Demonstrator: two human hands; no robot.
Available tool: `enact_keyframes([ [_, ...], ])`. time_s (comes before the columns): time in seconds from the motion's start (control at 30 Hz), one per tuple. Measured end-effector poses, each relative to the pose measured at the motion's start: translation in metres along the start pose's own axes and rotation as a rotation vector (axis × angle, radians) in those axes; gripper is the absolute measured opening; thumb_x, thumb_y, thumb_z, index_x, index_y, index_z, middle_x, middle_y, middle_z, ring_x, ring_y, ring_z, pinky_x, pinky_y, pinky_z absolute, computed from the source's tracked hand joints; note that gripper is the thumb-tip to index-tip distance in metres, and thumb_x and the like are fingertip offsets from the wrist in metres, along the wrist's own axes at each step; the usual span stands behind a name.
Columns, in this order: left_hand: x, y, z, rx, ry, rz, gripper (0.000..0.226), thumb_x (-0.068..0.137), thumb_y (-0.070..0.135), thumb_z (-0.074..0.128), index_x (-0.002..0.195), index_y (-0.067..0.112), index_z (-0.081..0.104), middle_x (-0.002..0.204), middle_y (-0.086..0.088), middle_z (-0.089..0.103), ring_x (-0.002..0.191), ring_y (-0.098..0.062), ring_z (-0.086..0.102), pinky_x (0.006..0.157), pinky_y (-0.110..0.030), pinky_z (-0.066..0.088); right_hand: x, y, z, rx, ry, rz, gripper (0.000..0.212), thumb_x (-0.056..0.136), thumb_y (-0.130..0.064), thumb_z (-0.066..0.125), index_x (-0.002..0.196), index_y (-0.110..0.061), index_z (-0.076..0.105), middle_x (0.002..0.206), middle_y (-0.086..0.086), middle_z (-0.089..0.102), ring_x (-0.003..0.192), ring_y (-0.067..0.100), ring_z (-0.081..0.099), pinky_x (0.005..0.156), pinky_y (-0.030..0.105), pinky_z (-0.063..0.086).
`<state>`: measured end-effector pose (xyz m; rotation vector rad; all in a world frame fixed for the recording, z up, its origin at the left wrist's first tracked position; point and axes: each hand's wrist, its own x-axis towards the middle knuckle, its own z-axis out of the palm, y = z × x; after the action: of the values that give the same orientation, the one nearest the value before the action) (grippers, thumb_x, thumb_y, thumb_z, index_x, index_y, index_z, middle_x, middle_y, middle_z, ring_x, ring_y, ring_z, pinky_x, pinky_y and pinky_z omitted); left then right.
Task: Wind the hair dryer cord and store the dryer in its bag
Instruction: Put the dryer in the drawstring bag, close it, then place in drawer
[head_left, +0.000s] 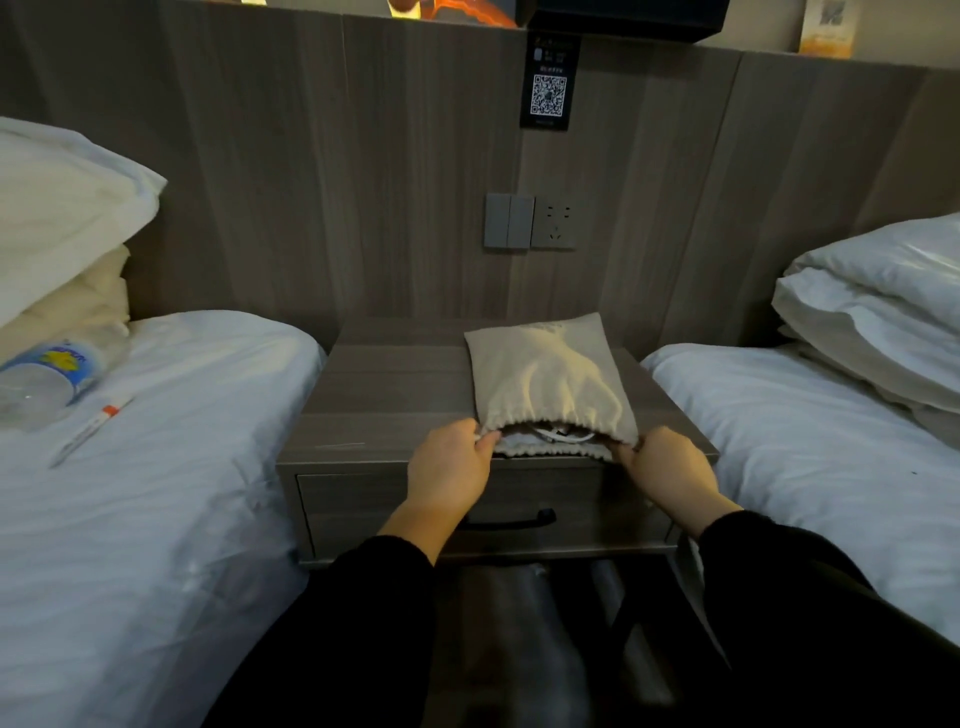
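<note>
Head view: beige bag (545, 379) flat on nightstand (374, 395), bulging, white cord (566, 435) peeking from its mouth. Left hand (449, 467) and right hand (670, 470) pinching the mouth corners. Dryer apparently inside; only drawstring closing left.

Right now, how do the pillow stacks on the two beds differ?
The left bed's pillow stack sets a white pillow over cream ones and rises higher in view; the right bed's pillow stack is all white and sits lower. Both lean against the grey wood-grain headboard.
</note>
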<state>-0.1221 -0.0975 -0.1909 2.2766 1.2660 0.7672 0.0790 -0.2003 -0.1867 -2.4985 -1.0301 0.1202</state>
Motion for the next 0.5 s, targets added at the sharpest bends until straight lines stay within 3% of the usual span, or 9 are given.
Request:
enact_keyframes([
  [0.1, 0.007, 0.013, -0.013, -0.159, -0.022, -0.039, 0.037, 0.094, 0.038, 0.046, 0.08, 0.007, 0.059, 0.076, -0.007, 0.063, 0.073, -0.022, 0.059, 0.067, -0.035, 0.045, 0.002, -0.007, -0.022, 0.211, -0.044, -0.076, 0.041, 0.09, -0.028, 0.052, 0.052, -0.012, 0.049, 0.064, 0.012, 0.059, 0.069, 0.028, 0.058, 0.061, 0.03, 0.04],
  [0.2, 0.028, 0.032, -0.04, -0.291, 0.049, -0.001, 0.032, 0.095, 0.031, 0.048, 0.073, 0.01, 0.059, 0.063, 0.004, 0.059, 0.061, -0.008, 0.054, 0.059, -0.024, 0.035, 0.009, -0.024, -0.05, 0.37, 0.039, -0.218, 0.041, 0.089, -0.03, 0.056, 0.056, -0.005, 0.057, 0.059, 0.016, 0.064, 0.061, 0.026, 0.061, 0.055, 0.032, 0.04],
  [0.27, 0.047, 0.047, -0.061, -0.417, 0.109, 0.027, 0.033, 0.095, 0.027, 0.048, 0.067, 0.016, 0.059, 0.058, 0.007, 0.058, 0.056, -0.005, 0.055, 0.056, -0.022, 0.037, 0.015, -0.041, -0.068, 0.422, 0.083, -0.28, 0.041, 0.089, -0.031, 0.057, 0.055, -0.008, 0.06, 0.059, 0.014, 0.064, 0.054, 0.019, 0.057, 0.055, 0.031, 0.04],
  [0.4, 0.085, 0.081, -0.101, -0.754, 0.119, 0.015, 0.038, 0.097, 0.022, 0.047, 0.061, 0.013, 0.057, 0.04, 0.007, 0.058, 0.036, 0.001, 0.052, 0.04, -0.017, 0.044, 0.029, -0.075, -0.122, 0.785, 0.155, -0.274, 0.049, 0.091, -0.037, 0.053, 0.06, 0.0, 0.065, 0.054, 0.009, 0.064, 0.049, 0.017, 0.055, 0.057, 0.031, 0.044],
  [0.5, 0.11, 0.105, -0.129, -0.843, 0.112, 0.007, 0.037, 0.096, 0.022, 0.047, 0.063, 0.008, 0.056, 0.042, 0.004, 0.059, 0.035, -0.003, 0.052, 0.039, -0.018, 0.046, 0.041, -0.097, -0.158, 0.973, 0.153, -0.24, 0.045, 0.094, -0.031, 0.05, 0.06, -0.004, 0.062, 0.049, 0.004, 0.061, 0.044, 0.013, 0.056, 0.053, 0.026, 0.049],
])
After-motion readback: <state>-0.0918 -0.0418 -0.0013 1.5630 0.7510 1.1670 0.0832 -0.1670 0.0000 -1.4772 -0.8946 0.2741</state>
